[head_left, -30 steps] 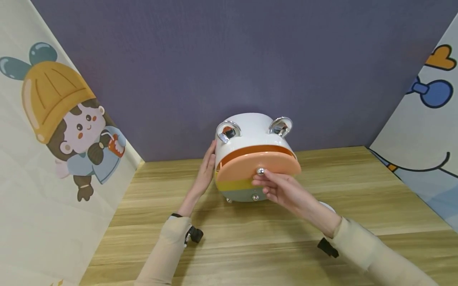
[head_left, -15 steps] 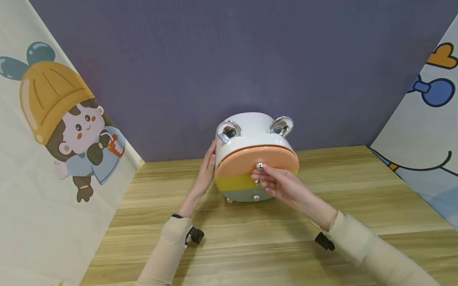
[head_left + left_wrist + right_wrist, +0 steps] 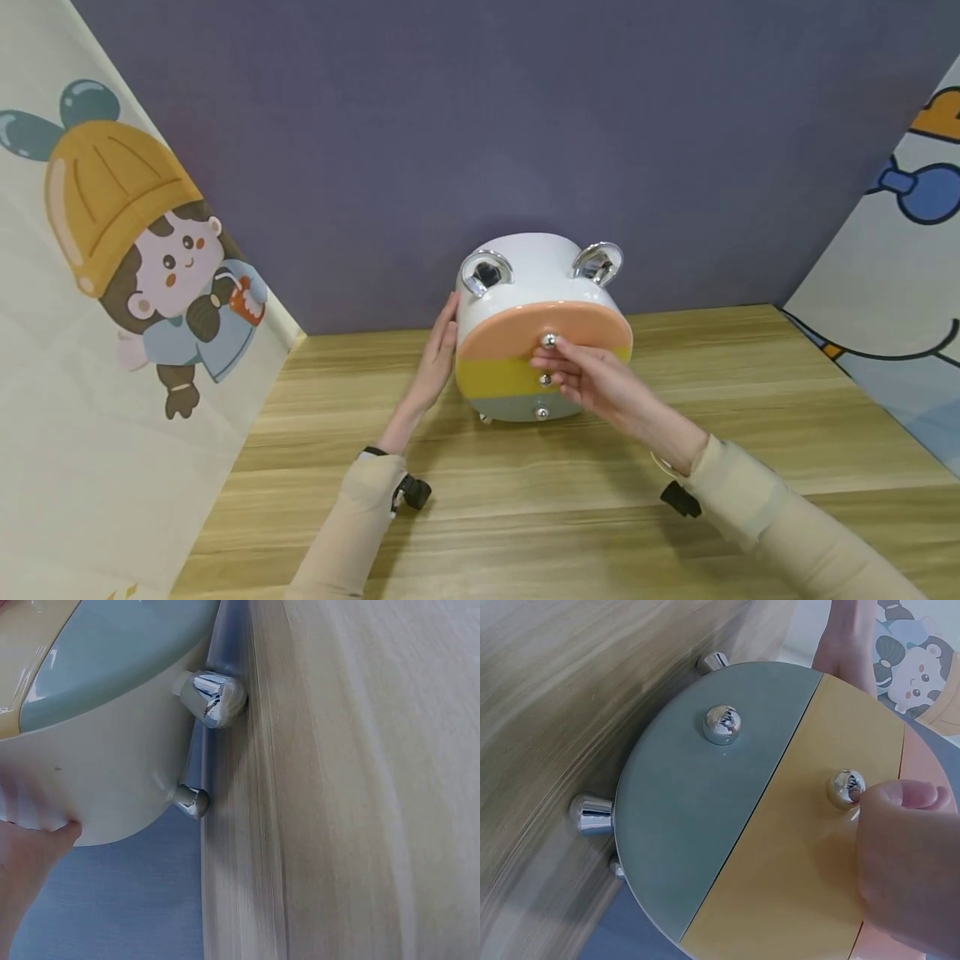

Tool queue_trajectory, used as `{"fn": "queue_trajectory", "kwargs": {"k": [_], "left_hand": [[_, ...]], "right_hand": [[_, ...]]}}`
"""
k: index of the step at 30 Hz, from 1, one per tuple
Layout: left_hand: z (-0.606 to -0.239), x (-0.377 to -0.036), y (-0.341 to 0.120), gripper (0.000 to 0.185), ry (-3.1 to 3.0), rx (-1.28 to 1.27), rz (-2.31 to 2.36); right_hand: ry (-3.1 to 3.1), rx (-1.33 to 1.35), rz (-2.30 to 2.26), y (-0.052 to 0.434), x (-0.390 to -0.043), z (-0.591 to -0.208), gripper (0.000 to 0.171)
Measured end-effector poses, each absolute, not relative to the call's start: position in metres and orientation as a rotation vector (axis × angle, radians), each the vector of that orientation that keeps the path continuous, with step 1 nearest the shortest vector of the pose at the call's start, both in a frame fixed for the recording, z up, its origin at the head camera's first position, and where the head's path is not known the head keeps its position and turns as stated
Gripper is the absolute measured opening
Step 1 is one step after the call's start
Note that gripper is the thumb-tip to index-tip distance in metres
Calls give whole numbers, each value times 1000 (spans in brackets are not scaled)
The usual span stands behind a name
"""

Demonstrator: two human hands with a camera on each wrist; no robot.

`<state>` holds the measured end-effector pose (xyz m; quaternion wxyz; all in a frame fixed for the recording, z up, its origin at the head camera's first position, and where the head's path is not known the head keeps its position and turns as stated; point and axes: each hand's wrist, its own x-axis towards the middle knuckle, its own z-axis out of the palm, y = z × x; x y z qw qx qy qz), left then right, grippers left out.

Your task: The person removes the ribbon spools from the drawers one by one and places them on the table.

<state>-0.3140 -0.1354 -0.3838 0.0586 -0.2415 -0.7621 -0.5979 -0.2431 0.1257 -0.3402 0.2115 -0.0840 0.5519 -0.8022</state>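
A small rounded white chest of drawers (image 3: 525, 271) stands on the wooden tabletop against the dark wall. Its front has an orange drawer (image 3: 502, 332), a yellow drawer (image 3: 491, 379) and a grey-green drawer (image 3: 124, 652), all flush with the body. My right hand (image 3: 600, 383) pinches the silver top knob (image 3: 549, 340) of the orange drawer; in the right wrist view that knob is hidden behind the hand. The middle knob (image 3: 846, 787) and bottom knob (image 3: 722, 724) are free. My left hand (image 3: 433, 362) rests with extended fingers against the chest's left side.
Two silver ear-like rings (image 3: 597, 264) stick up from the chest's top. Short silver feet (image 3: 216, 699) carry it on the wooden tabletop (image 3: 480, 517). A purple-grey wall (image 3: 525, 125) rises right behind; printed cartoon panels (image 3: 172, 250) flank both sides.
The orange drawer, partly pulled out a second ago, has slid in flush with the chest. My right hand moved inward with its knob. The left hand stays at the side.
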Motion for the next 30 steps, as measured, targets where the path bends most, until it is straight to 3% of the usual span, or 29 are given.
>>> {"fn": "queue_trajectory", "kwargs": {"k": [12,22,30], "left_hand": [[-400,-328,-137,51,-2274,-733,-1785],[-381,-313,-136,52,-2306,-726,-1799],[-397,-324,-134,52,-2276,-726,-1818]], "right_hand": [[1560,-162,-2192,126,-239,-345,26],[1582,-150,-2063,131,-228,-373,28],[1544,-106,-2041,126,-231,-386,34]]}}
